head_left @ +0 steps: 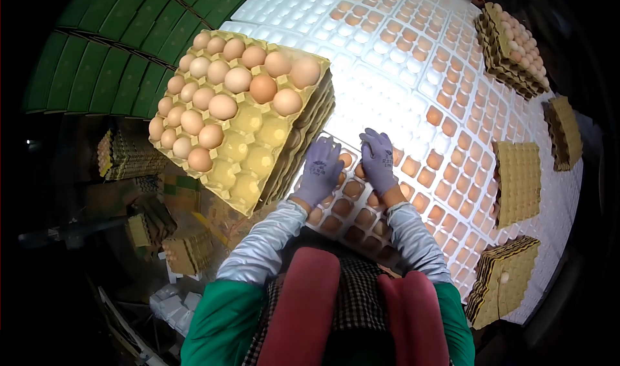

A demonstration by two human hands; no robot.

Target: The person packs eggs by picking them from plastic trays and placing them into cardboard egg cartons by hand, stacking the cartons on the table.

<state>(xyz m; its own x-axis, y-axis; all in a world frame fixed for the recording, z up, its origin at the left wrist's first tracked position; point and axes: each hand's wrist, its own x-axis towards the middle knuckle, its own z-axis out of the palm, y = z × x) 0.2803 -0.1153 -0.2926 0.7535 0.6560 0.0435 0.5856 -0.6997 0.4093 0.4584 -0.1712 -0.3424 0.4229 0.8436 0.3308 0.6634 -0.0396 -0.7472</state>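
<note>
Both my hands wear thin purple-grey gloves with dark print and rest low over a white foam egg tray point(329, 135). My left hand point(321, 169) lies palm down at the tray's left side, fingers stretched forward and slightly apart. Close by on the right, my right hand point(379, 160) is also palm down, its fingers extended and a little bent. Between them a brown egg point(346, 160) sits in a pocket. More brown eggs point(353, 189) fill pockets nearer my body. What lies under the palms is hidden; no held egg shows.
A tall stack of yellow pulp trays point(248, 130), its top partly filled with eggs, stands left. White foam trays point(284, 7) spread ahead, many holding eggs. Pulp tray stacks point(516, 178) line the right side. Green crates point(103, 17) stand at upper left.
</note>
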